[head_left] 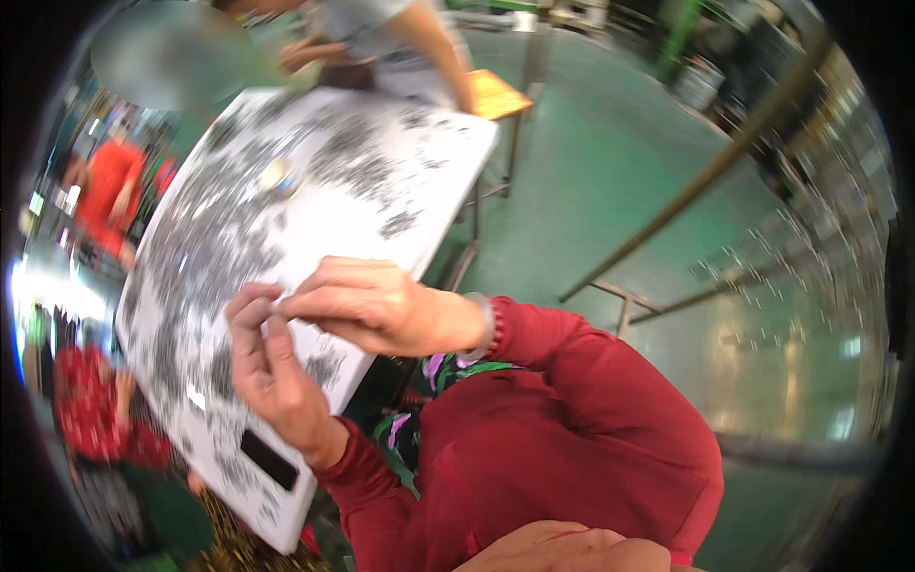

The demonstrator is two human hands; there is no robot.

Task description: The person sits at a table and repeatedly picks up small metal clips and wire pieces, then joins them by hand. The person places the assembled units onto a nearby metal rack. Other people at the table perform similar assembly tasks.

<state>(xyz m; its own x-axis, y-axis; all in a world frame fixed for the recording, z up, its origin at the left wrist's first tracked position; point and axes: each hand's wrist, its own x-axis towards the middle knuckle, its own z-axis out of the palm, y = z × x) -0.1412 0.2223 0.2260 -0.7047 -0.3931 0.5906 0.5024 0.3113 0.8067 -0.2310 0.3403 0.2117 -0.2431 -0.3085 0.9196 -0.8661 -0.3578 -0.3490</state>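
Over the white table (315, 214) my two hands meet fingertip to fingertip. My left hand (276, 377) is closed in a pinch, its palm turned toward me and its fingers curled up. My right hand (367, 303), coming in from the right with a pale band at the wrist, pinches at the same spot. Whatever is between the fingertips is too small and blurred to make out. Under and around the hands, many small dark pieces (348, 157) lie scattered in patches over the tabletop, smeared by motion.
A black flat rectangular object (270, 459) lies by the table's near corner. Farther off sits a small round pale item (279, 177). Co-workers stand at the far side (400, 48) and along the left (110, 191). Right of the table are a wooden stool (498, 93) and a metal bar (696, 176).
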